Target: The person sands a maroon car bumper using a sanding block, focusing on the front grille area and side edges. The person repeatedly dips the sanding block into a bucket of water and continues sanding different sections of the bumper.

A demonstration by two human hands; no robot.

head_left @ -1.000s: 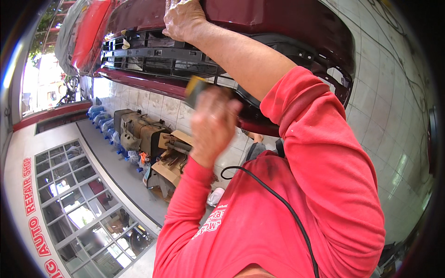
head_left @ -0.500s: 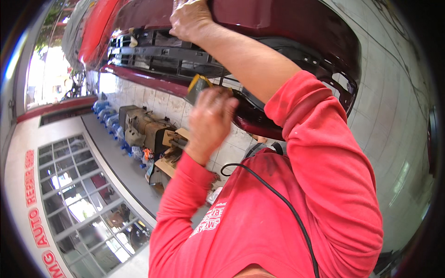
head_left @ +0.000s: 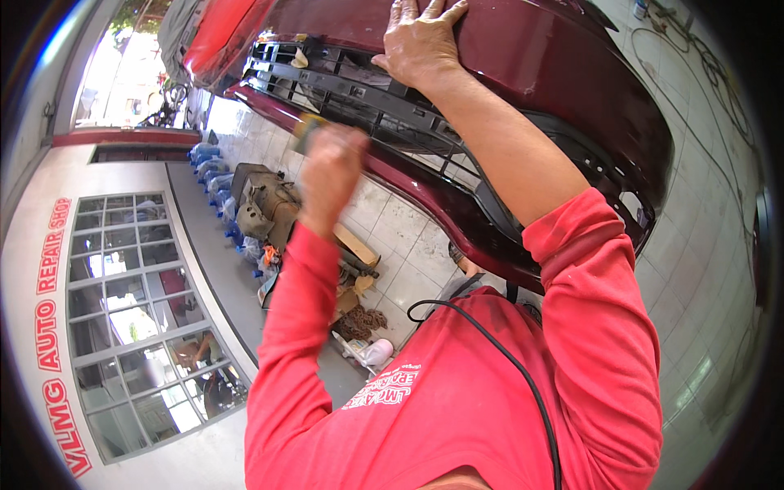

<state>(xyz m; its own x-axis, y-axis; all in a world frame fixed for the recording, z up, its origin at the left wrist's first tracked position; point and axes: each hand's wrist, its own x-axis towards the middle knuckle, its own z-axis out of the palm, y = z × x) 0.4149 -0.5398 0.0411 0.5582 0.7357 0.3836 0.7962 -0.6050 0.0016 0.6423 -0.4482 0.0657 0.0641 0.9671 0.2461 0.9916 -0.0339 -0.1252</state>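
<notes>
In the upper middle of the frame, the left hand (head_left: 331, 167) is closing its fingers around a yellow-and-dark block (head_left: 308, 131), and both are blurring. The block is poking out beyond the finger side of the grip, toward the upper left, right by the lower strip of a dark red car bumper (head_left: 539, 61); whether it is touching the strip, one cannot tell. The right hand (head_left: 423, 45), at the top of the frame, is lying palm down on the bumper's upper painted band, its fingers spreading and its grip pinching nothing.

Large red lettering with pale edging (head_left: 55, 327) is running up the white wall at the far left, beside a multi-paned window (head_left: 147, 310). White lettering (head_left: 390, 385) is showing on the chest of the red shirt (head_left: 457, 416) at the lower middle, appearing upside down.

The bumper is slanting from the upper left to the right of the frame, above a pale tiled floor (head_left: 400, 278). Its deep red paint is shining, with light streaks and small pale marks showing on the upper band. A black slatted grille (head_left: 359, 91) is filling the long gap between that band and the narrower lower strip, which is curving down toward the middle right. The block is showing yellow on its upper part and dark below.
</notes>
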